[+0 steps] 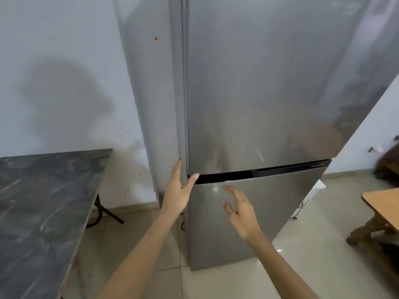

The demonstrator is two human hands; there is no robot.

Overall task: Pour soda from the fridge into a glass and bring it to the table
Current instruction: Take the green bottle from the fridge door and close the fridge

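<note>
A tall steel fridge [254,87] fills the middle of the head view, its upper and lower doors both closed, with a dark gap [226,176] between them. My left hand [178,190] is open at the left edge of the upper door; the fingers lie along the door's side edge and the thumb rests at the gap. My right hand [240,209] hovers open in front of the lower door [259,212], fingers spread and curled, touching nothing. No soda and no glass are in view.
A dark marble-patterned table [43,208] stands at the left, close to the fridge's side. A wooden table [382,203] with carved legs is at the right edge. Pale floor tiles [313,266] lie below. A white wall [64,61] is behind.
</note>
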